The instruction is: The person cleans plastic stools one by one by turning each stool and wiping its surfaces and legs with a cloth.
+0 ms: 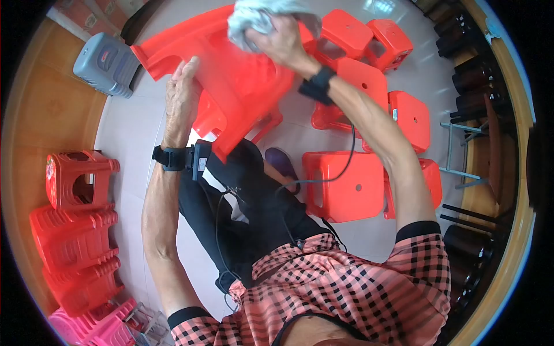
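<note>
Red stools (343, 187) stand grouped to our right; whether any are finished, we cannot tell. The held stool (239, 75), tilted before us, seems partway through wiping. Our left hand (183, 95) clamps its edge between fingers; our right hand (281, 41), fingers closed, bunches the pale cloth (253, 16).

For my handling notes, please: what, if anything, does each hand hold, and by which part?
The left hand holds a red stool by its edge; the right hand holds a cloth by a bunched part.
</note>
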### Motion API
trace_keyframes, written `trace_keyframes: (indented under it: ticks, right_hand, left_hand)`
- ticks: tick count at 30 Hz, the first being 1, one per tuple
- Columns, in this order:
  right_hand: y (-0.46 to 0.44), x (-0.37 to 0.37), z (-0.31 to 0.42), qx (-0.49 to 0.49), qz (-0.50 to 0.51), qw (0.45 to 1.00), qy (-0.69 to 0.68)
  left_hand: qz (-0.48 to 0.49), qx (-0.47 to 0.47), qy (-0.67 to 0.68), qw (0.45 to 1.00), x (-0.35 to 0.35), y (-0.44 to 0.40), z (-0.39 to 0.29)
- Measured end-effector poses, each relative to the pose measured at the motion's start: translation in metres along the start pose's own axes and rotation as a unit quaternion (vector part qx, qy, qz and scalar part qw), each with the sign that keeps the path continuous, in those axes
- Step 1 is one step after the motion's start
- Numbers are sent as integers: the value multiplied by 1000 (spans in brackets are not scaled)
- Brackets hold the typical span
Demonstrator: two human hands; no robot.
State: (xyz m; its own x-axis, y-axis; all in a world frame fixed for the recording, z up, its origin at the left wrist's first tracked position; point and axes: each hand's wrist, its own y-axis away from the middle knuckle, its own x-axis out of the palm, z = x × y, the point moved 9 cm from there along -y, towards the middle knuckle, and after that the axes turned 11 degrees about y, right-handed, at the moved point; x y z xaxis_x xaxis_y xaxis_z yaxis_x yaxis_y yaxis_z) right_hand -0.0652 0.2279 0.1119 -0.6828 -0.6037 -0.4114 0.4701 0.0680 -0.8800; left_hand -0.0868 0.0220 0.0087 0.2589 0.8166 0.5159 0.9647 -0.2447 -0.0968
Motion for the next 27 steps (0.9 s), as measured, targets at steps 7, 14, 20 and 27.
trace_keyframes:
  ticks: [7, 14, 20, 27]
  right_hand:
    - [-4, 62, -69, 83, 181, 965, 173]
    - [100, -11, -53, 202, 200, 940, 189]
    - [134, -20, 74, 64, 225, 971, 50]
    - [95, 23, 63, 105, 214, 971, 12]
  left_hand:
    - [-14, 10, -86, 996, -19, -4, 6]
    - [-58, -32, 27, 997, -33, -22, 15]
    - [19, 28, -164, 986, -46, -35, 17]
    - [-33, -122, -285, 950, -45, 61, -2]
